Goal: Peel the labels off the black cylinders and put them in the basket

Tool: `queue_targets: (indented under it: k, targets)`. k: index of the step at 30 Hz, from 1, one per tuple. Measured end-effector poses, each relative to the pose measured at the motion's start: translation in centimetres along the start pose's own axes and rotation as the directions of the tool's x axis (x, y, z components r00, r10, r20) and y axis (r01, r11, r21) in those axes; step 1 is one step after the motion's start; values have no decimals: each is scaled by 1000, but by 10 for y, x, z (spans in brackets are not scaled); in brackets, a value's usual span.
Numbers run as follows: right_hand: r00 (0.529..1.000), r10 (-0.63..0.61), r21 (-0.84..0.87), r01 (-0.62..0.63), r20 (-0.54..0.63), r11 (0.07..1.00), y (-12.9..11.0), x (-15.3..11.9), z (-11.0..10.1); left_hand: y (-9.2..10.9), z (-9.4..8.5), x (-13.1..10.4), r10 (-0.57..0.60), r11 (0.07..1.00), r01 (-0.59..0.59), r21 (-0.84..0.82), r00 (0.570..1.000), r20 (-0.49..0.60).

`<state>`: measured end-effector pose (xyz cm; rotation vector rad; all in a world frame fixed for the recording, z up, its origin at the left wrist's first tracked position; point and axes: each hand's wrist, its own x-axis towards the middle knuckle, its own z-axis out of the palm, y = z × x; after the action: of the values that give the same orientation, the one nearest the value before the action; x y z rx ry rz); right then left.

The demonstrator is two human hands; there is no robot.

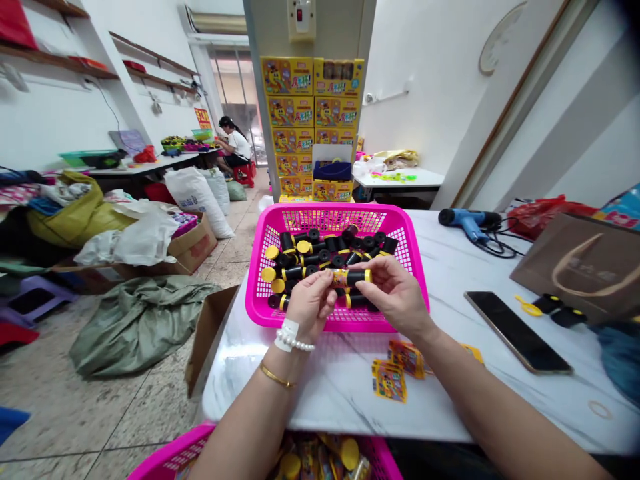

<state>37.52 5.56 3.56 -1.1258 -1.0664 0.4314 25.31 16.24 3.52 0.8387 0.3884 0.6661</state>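
Over the pink basket (259, 317), my two hands hold a black tube (357, 276) lying sideways, with a yellow cap and a colourful printed wrap at its left part. My left hand (313, 300) pinches the wrapped end. The fingers of my right hand (397, 293) close round the yellow-capped end. Beneath them, the basket holds many black tubes (295, 273), several with yellow caps. Flat printed sleeves (390, 381) lie on the white marbled table (240, 373), under my right forearm.
A second pink basket (173, 452) with wrapped tubes stands below the table's front edge. To the right are a blue heat gun (470, 223) with its cable, a phone (517, 331) and a paper bag (565, 267). Yellow boxes (291, 113) are stacked behind. A person (237, 143) sits far left.
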Motion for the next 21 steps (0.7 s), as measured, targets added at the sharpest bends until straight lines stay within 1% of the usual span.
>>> queue_targets:
  k: [2, 4, 6, 8, 9, 10, 12, 13, 14, 15, 17, 19, 21]
  targets:
    - [999, 30, 50, -31, 16, 998, -1, 0, 1, 0, 0, 0, 3, 1000, -4, 13, 1000, 6]
    - [999, 40, 71, -41, 2, 997, -2, 2, -1, 0, 0, 0, 23, 998, -23, 56, 1000, -7]
    - [997, 23, 45, -20, -67, 999, -4, 4, -4, 1, 1, -1, 98, 990, -91, 105, 993, -65]
    - [990, 5, 15, -3, -138, 1000, -6, 6, -8, 2, 2, -3, 191, 974, -172, 147, 974, -124]
    - [988, 0, 11, 2, -152, 1000, -6, 6, -9, 3, 2, -4, 204, 970, -182, 162, 971, -126]
    - [989, -7, 15, 9, -146, 1000, -6, 6, -9, 4, 3, -4, 179, 972, -161, 171, 979, -98]
    - [995, -34, 26, 37, -95, 999, -5, 5, -9, 5, 3, -6, 58, 982, -61, 177, 998, 18]
    - [996, -54, 13, 55, -66, 998, -4, 4, -9, 5, 2, -6, 5, 984, -19, 176, 997, 77]
    - [996, -74, -20, 74, -41, 997, -3, 3, -9, 5, 1, -6, -21, 985, 1, 173, 993, 119]
    - [996, -90, -67, 88, -20, 994, -2, 2, -9, 5, 0, -6, -21, 985, -3, 170, 990, 138]
    - [995, -102, -159, 103, 17, 982, -1, 2, -10, 3, -2, -5, 16, 985, -37, 166, 992, 126]
    - [992, -120, -215, 127, 47, 968, -1, 3, -11, 1, -4, -3, 34, 982, -57, 182, 992, 124]
    - [983, -173, -271, 183, 59, 945, -2, 3, -12, -3, -5, -2, 50, 971, -84, 226, 988, 149]
